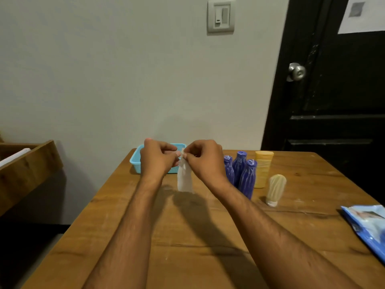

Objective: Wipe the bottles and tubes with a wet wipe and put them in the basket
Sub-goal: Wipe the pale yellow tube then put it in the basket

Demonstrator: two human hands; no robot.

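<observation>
Wipe (184, 178) is at frame centre, hanging as a narrow folded strip above the table (187, 236). Left hand (158, 156) and right hand (203, 157) both pinch its top edge, fingertips almost touching, other fingers curled in. Its lower end hangs free, just off the wood or brushing it; can't tell which.

Step in hand, as I read it: unfolding the wipe before any wiping starts.

How to do it well:
- Separate the layers at the top edge with the thumbs, then draw the hands apart sideways. Pull slowly; wet sheets cling and can tear.
- Keep it lifted so the tail doesn't drag on the table, which shows pale smears.
- Open it only to about palm size. A sheet doubled once wraps a bottle better than a full floppy one.

Nothing wiped yet, by the look of it:
- Three blue bottles (239, 172) stand clustered right of centre.
- Yellow bottle (263, 168) is just behind them.
- Pale tube (275, 189) stands cap-down in front, slightly apart.
- Basket (136, 160) sits behind the left hand, partly hidden; contents not visible.
- Wipe pack (368, 228) lies at the right edge.

Suggest transferring the wipe to one hand and reaching for the nearest blue bottle with the other. The cluster is tight, so lift straight up to avoid toppling neighbours.
</observation>
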